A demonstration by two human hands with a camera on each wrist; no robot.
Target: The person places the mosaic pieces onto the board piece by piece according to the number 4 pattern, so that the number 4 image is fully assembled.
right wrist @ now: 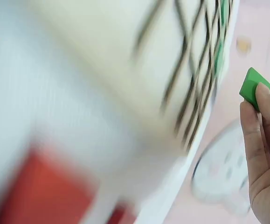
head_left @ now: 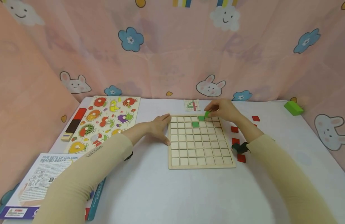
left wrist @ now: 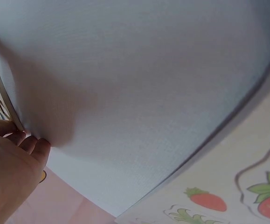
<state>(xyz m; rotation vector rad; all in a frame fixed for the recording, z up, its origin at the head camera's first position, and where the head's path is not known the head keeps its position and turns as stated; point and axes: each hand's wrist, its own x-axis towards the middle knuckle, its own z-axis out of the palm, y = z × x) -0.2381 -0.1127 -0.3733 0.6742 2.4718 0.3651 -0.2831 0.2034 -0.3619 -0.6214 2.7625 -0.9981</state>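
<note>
A wooden grid board (head_left: 201, 167) lies on the white table, with one green square tile (head_left: 195, 124) in its second row and another green tile (head_left: 201, 118) in the top row. My right hand (head_left: 225, 109) pinches a green tile (right wrist: 250, 86) between thumb and fingers, over the board's far edge near the top row. At the board's left edge rests my left hand (head_left: 159, 127), its thumb and fingers spread along the frame; in the left wrist view its fingertips (left wrist: 42, 145) are beside that edge. A small pattern card (head_left: 191, 105) lies behind the board.
Several red tiles (head_left: 241, 158) are scattered right of the board, partly behind the right wrist. A green block (head_left: 293, 108) sits at the far right corner. On the left are a fruit puzzle board (head_left: 105, 116), red and black blocks (head_left: 74, 123) and a printed box (head_left: 40, 174).
</note>
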